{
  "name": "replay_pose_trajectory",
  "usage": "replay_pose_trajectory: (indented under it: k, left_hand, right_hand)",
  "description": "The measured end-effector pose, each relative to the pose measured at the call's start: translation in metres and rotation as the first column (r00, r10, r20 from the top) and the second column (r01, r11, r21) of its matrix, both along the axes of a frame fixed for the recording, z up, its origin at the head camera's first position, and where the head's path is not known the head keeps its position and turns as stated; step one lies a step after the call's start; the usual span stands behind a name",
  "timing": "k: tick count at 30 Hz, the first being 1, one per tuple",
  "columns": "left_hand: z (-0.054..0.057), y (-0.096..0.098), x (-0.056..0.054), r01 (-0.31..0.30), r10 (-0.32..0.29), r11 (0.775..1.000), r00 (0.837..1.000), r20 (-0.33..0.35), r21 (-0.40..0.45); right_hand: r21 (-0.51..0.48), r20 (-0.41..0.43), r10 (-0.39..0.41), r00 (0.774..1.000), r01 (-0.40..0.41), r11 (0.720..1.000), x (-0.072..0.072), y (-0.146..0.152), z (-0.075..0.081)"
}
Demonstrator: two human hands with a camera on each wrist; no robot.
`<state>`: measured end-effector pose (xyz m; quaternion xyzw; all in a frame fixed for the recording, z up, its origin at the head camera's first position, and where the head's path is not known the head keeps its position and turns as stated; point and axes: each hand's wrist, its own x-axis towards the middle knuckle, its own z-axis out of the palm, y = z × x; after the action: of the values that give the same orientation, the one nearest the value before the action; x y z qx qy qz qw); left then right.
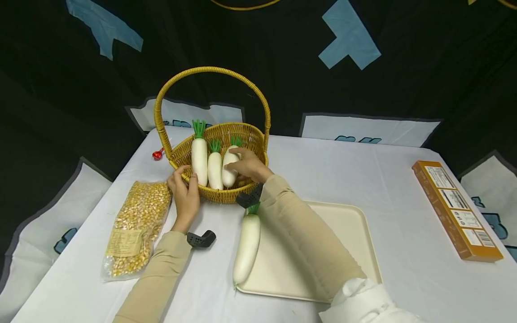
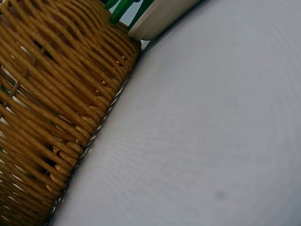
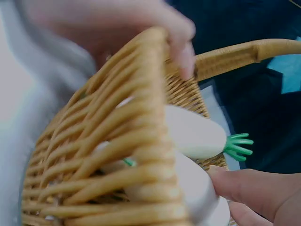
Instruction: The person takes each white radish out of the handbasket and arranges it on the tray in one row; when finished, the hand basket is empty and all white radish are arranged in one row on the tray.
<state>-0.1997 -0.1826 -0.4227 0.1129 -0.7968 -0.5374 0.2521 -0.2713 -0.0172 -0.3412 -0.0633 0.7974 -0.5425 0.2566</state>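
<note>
A yellow-brown wicker basket (image 1: 210, 194) with a tall arched handle stands at the back left of the table. Three white radishes with green tops lean inside it: a left radish (image 1: 199, 159), a middle radish (image 1: 215, 170) and a right radish (image 1: 229, 168). My left hand (image 1: 186, 197) grips the basket's near left rim, fingers hooked over it. Over the basket's right side, my right hand (image 1: 250, 166) holds the right radish between thumb and fingers. In the right wrist view the thumb presses that radish's side. The basket's weave (image 2: 61, 94) fills the left wrist view's left side.
Another white radish (image 1: 247, 249) lies along the left edge of a cream tray (image 1: 343, 224), under my right forearm. A bag of corn kernels (image 1: 139, 229) sits left of my left arm. Further out are a red-wrapped lollipop (image 1: 157, 155) and an orange-brown box (image 1: 456, 211).
</note>
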Motion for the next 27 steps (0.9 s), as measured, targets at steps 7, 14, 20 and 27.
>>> replay_pose_trajectory:
  k: [7,14,20,27]
  left_hand:
    - [0.001,0.000,0.001,-0.002,0.002,1.000,1.000,-0.012,0.001]
    - [0.001,0.000,-0.001,-0.003,0.003,1.000,1.000,-0.019,0.001]
    - [0.001,0.001,-0.001,-0.007,0.007,1.000,1.000,-0.011,0.003]
    - [0.000,0.002,-0.001,-0.009,0.009,1.000,1.000,-0.007,-0.009]
  right_hand:
    - [-0.129,-0.034,-0.034,0.999,0.029,0.991,0.002,0.003,0.001]
    - [-0.279,-0.056,-0.031,0.998,0.014,0.960,0.013,0.012,0.013]
    - [-0.338,-0.209,-0.040,0.977,-0.034,0.940,0.041,0.028,0.034]
    - [-0.277,-0.480,-0.083,0.873,-0.062,0.959,0.089,0.065,0.035]
